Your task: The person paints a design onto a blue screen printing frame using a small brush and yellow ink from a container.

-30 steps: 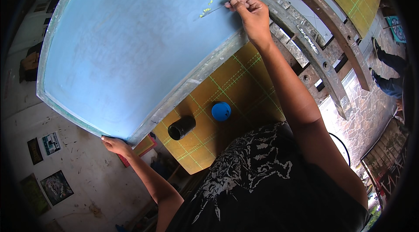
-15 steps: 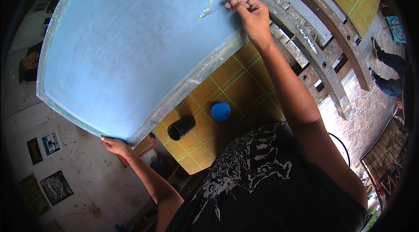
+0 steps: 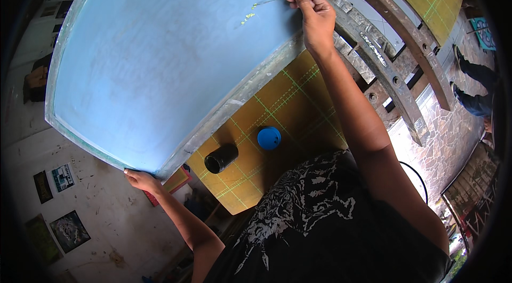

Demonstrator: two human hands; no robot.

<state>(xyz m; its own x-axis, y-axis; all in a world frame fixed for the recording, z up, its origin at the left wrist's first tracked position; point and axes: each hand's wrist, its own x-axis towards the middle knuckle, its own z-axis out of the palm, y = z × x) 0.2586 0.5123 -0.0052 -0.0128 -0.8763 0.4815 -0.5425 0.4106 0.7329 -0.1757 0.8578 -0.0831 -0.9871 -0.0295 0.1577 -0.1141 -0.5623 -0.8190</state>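
Note:
A large silk-screen frame (image 3: 234, 103) with blue mesh (image 3: 154, 64) is tilted up in front of me. My left hand (image 3: 142, 179) is closed around its lower corner. At the right side of the mesh, my right hand (image 3: 316, 14) pinches a thin metal tool (image 3: 273, 1) with a ring-like loop at its back end; its exact kind I cannot make out. The tool's tip is at the top of a short trail of yellow-green specks (image 3: 248, 17) on the mesh.
Below the frame, a yellow board with green grid lines (image 3: 277, 96) holds a dark jar (image 3: 221, 159) on its side and a blue lid (image 3: 269, 138). Curved bars (image 3: 384, 64) run along the right. Another person's legs (image 3: 474, 88) show at the far right. Pictures (image 3: 70, 228) hang on the left wall.
My right hand has moved slightly up and right, taking the tool's tip upward along the specks. The speck trail looks a little different. My left hand stays on the frame.

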